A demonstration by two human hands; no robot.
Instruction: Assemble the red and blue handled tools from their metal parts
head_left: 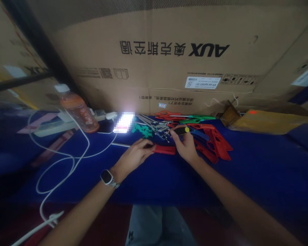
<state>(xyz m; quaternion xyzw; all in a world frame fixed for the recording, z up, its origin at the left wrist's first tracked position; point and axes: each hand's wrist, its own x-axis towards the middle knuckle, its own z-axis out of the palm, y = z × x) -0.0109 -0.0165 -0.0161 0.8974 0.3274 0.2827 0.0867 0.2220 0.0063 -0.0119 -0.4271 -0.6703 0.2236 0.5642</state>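
My left hand (136,153) is closed around a red long-nosed lighter (165,149), which lies low over the blue tabletop with its metal tube pointing left. In my right hand (187,148) is a screwdriver (181,131) with a black and yellow handle. Its tip is too small to make out, near a pile of thin metal parts and wires (161,127). Small green plastic pieces (143,130) lie just beyond my left hand. Red handle shells (219,141) are stacked to the right of my right hand, and a green lighter (200,118) rests behind them.
A glowing, blurred-out screen (124,122) stands at the back. Left of it are a drink bottle (79,111) and a power strip (51,128). A white cable (73,164) loops over the table's left side. Cardboard (156,71) walls the back; a yellow package (261,119) lies right.
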